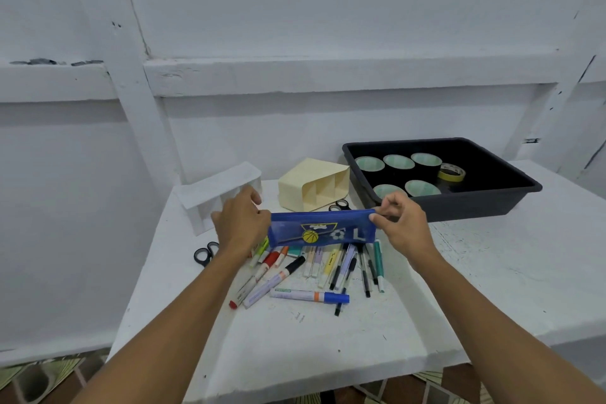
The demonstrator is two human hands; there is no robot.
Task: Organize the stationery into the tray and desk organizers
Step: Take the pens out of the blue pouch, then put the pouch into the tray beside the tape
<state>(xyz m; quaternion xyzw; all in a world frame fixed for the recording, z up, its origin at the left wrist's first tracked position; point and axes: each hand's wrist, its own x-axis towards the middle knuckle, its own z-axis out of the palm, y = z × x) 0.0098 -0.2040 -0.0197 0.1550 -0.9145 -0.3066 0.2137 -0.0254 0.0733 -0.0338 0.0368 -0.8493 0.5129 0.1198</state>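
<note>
Two hands hold a blue pencil case (pixel 323 228) stretched between them, just above a heap of markers and pens (pixel 314 267) on the white table (pixel 328 354). From the head camera, the left hand (pixel 241 223) grips the left end of the case with curled fingers, while the right hand (pixel 405 223) pinches its upper right corner between thumb and fingertips. The case shows a basketball and a football printed on its side. A blue-capped marker (pixel 311 296) lies at the near edge of the heap. One pair of black-handled scissors (pixel 206 252) rests left of the heap, beside the left wrist, and a second pair (pixel 339 206) peeks out behind the case. Further back, a white organizer (pixel 219 197) and a cream organizer (pixel 313 185) both lie tipped on their sides, compartments facing forward. To the right sits a black tray (pixel 459 203) holding five black tape rolls (pixel 398 162) and one yellow tape roll (pixel 452 171).
</note>
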